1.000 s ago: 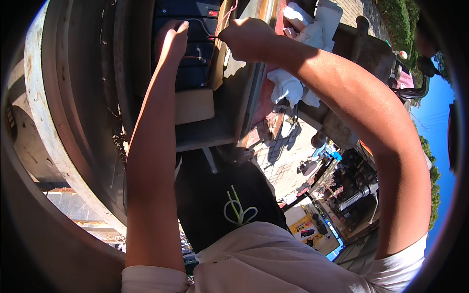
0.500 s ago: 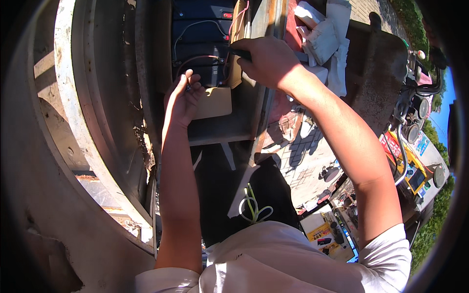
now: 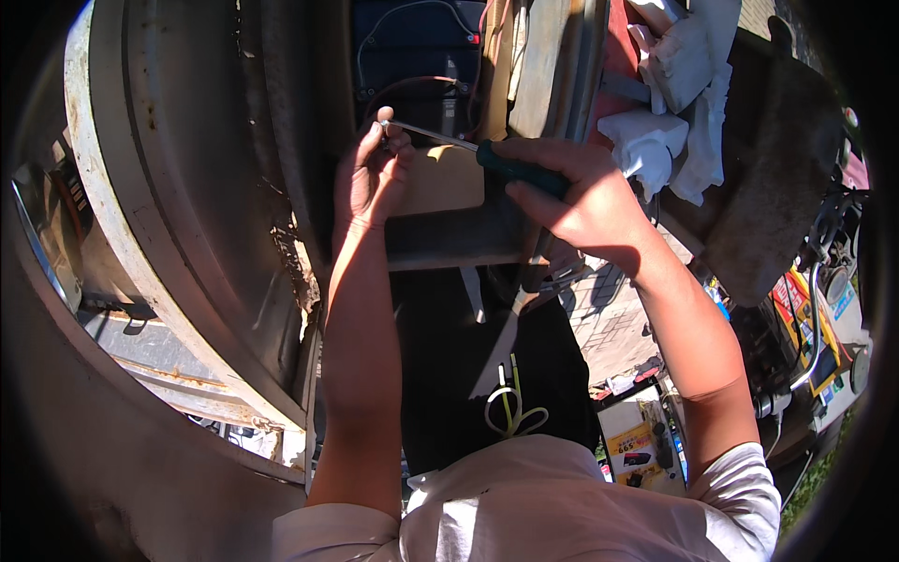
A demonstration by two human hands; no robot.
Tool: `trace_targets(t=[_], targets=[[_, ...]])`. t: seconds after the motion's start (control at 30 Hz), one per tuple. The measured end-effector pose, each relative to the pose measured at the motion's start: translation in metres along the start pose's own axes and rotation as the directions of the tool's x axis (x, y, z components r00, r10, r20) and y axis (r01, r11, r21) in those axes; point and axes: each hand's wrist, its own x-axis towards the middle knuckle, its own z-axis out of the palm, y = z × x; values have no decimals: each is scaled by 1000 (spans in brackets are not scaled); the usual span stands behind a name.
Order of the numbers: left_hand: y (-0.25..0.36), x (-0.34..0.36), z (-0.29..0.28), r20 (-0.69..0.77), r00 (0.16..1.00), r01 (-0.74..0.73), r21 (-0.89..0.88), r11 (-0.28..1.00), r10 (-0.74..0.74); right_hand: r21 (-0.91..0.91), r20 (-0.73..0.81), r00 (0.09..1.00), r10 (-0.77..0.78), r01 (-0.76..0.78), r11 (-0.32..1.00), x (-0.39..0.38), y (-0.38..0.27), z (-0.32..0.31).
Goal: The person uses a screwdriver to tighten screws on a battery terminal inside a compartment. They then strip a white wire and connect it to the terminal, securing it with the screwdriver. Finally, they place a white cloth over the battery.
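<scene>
My right hand (image 3: 581, 192) is closed round the dark green handle of a screwdriver (image 3: 510, 167). Its thin metal shaft points left, the tip reaching the fingertips of my left hand (image 3: 373, 178). There my left thumb and fingers pinch a small metal screw (image 3: 385, 123), mostly covered by the fingers. Just beyond both hands, dark batteries (image 3: 412, 58) sit in a metal compartment, with a red terminal cover (image 3: 474, 39) and thin wires (image 3: 412, 81) running across them. A tan board (image 3: 440, 183) lies below the batteries, beside my left hand.
A rusty metal frame (image 3: 562, 84) edges the compartment on the right. White foam pieces (image 3: 688, 70) lie beyond it. On the left curves a worn pale metal rim (image 3: 103, 206). Tools and colourful boxes (image 3: 646, 450) stand at lower right.
My right hand has come down from the compartment's right edge, and the screwdriver now meets my left fingertips. The view has shifted, moving the batteries up and to the right.
</scene>
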Motion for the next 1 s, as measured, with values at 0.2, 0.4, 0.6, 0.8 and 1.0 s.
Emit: trace_targets(t=[0.2,0.4,0.6,0.8,1.0], targets=[[3,2,-9,48,997,52,74,996,-56,-59,55,998,-38,41,997,8,8,-6],[14,6,-13,91,987,110,201,973,-130,-64,110,990,-84,92,994,14,12,-10],[22,3,-15,-2,991,122,407,905,-132,83,145,981,131,-145,986,22,16,-8],[24,8,-13,10,994,95,371,924,-107,552,406,710,575,-692,465,22,20,-1],[14,18,-8,-53,999,11,385,923,10,425,103,932,347,-357,832,4,43,36]])
